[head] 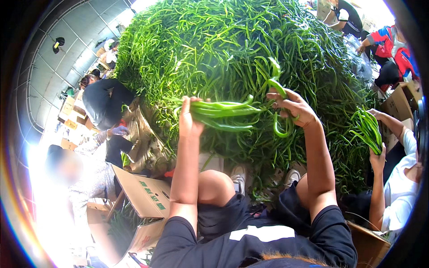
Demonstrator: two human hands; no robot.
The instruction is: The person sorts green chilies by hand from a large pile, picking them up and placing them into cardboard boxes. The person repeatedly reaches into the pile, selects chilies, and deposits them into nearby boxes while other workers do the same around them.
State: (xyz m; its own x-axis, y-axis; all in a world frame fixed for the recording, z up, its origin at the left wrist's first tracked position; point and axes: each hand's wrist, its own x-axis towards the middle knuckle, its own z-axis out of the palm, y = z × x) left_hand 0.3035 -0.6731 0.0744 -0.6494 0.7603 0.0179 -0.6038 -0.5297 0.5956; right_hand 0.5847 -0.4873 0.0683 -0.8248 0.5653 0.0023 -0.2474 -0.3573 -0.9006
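Observation:
My left hand (pixel 191 117) grips a bundle of long green chili peppers (pixel 224 112) near one end, with the bundle lying sideways and its free ends pointing right. My right hand (pixel 295 105), fingers curled, holds a few curved green peppers (pixel 278 87), one reaching up and one hooked below the palm. Between the hands only a short gap shows. Behind and beneath both spreads a large heap of the same green peppers (pixel 214 50). The heap comes down close to my shoes (pixel 292 177).
An open cardboard box (pixel 144 192) with peppers inside stands at my left; another cardboard box (pixel 368 244) is at lower right. A co-worker in white (pixel 402 181) at right holds a pepper bundle (pixel 368 130). Another co-worker (pixel 94 174) sits at left. More people and boxes surround the heap.

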